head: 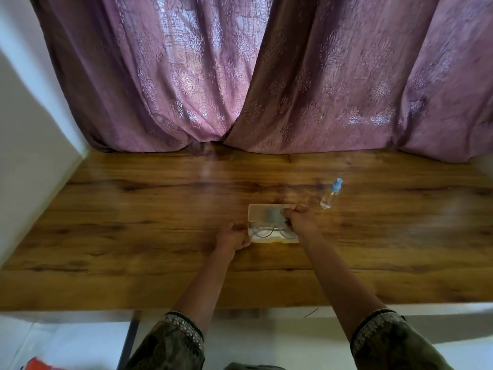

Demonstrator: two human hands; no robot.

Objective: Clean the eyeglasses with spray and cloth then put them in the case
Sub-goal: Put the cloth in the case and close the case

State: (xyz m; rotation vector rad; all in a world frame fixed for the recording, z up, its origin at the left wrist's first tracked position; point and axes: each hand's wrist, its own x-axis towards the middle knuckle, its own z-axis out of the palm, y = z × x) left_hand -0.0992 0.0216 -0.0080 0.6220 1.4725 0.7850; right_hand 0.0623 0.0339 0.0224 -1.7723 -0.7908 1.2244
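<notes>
A pale, translucent glasses case [262, 214] lies open in the middle of the wooden table [133, 209], its lid raised toward the curtain. Thin-framed eyeglasses [269, 231] rest inside the case's lower half. My right hand [300, 217] grips the right end of the lid, thumb over its top edge. My left hand [232, 237] holds the left end of the case's base with curled fingers. A small clear spray bottle [330, 194] with a blue nozzle stands to the right of the case. A greyish patch inside the lid may be the cloth; I cannot tell.
Purple patterned curtains [240, 76] hang along the far edge of the table. A white wall [26, 116] borders the left side. The table's front edge runs just above my sleeves. Something red lies on the floor [37, 365] at lower left.
</notes>
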